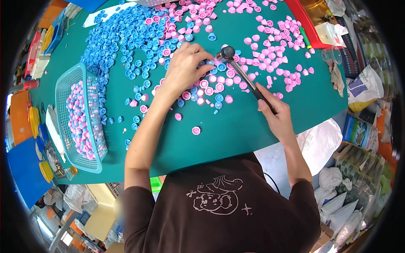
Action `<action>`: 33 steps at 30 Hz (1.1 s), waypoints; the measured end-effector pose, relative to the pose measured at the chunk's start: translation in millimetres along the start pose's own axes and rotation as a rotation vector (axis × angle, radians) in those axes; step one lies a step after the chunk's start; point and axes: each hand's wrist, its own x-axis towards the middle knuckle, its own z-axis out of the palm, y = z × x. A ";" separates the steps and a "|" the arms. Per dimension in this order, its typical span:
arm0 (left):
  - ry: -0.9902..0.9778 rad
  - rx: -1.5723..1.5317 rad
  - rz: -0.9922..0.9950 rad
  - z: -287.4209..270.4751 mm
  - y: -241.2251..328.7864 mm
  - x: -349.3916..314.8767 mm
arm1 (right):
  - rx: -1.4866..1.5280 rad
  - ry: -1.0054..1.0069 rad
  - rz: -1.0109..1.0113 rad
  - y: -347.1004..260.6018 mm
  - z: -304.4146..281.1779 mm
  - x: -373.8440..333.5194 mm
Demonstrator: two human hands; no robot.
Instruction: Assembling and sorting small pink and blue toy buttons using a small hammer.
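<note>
My left hand (185, 67) reaches across the green table, its thumb and forefinger pinched on a small blue plastic piece (207, 63). My right hand (276, 111) is wrapped round the black grip of a hammer (244, 76). The hammer's dark head is just right of my left fingertips, close to the pinched piece; whether they touch cannot be told. Small pink cup-shaped pieces (220, 87) and a few blue ones lie around and below both hands. A heap of blue cup-shaped pieces (126, 36) spreads to the far left of my left hand.
A teal plastic basket (99, 137) at the left holds many pink-and-blue pieces. More pink pieces (274, 55) are scattered at the right, near a green pen-like stick (304, 37) and a red tray (308, 27). A clear cup (331, 55) sits near the right edge.
</note>
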 end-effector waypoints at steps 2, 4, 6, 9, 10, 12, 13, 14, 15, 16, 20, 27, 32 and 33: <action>0.001 -0.002 -0.007 -0.4 -0.8 -0.7 | 0.009 -0.021 0.025 -1.9 1.3 1.0; 0.002 -0.004 -0.016 -3.7 -1.9 -1.3 | 0.017 -0.044 0.050 -6.6 2.4 3.1; 0.053 -0.033 -0.005 -11.6 -2.6 -1.4 | -0.046 -0.012 -0.021 -14.5 2.6 5.2; 0.133 0.004 -0.116 -39.3 -9.4 -5.7 | -0.197 0.035 -0.155 -22.7 2.5 6.0; 0.193 0.032 -0.158 -50.9 -13.9 -7.9 | -0.196 0.036 -0.153 -24.0 3.2 8.6; 0.291 0.024 -0.323 -70.4 -35.5 -19.3 | -0.257 -0.108 -0.014 -24.4 5.9 19.5; 0.327 0.041 -0.391 -79.0 -42.9 -25.6 | -0.253 -0.108 -0.019 -21.8 6.4 18.6; 0.369 0.066 -0.465 -85.7 -53.3 -33.1 | -0.218 -0.058 -0.085 -11.3 8.5 20.7; 0.359 0.150 -0.528 -95.0 -60.5 -39.9 | -0.185 -0.007 -0.142 -9.5 8.8 16.8; 0.360 0.156 -0.533 -100.5 -71.5 -48.4 | -0.128 -0.007 -0.102 -14.9 6.7 15.8; 0.067 0.286 -0.486 -93.3 -90.9 -66.7 | -0.036 -0.014 -0.016 -17.1 5.5 19.4; 0.039 0.228 -0.448 -83.8 -71.0 -63.3 | 0.133 0.058 0.044 -22.7 18.9 21.1; -0.009 0.221 -0.421 -73.8 -56.5 -65.5 | 0.415 0.111 0.115 -31.6 20.8 23.6; -0.015 0.211 -0.408 -72.7 -54.0 -66.3 | 0.412 0.128 0.120 -28.8 20.6 21.3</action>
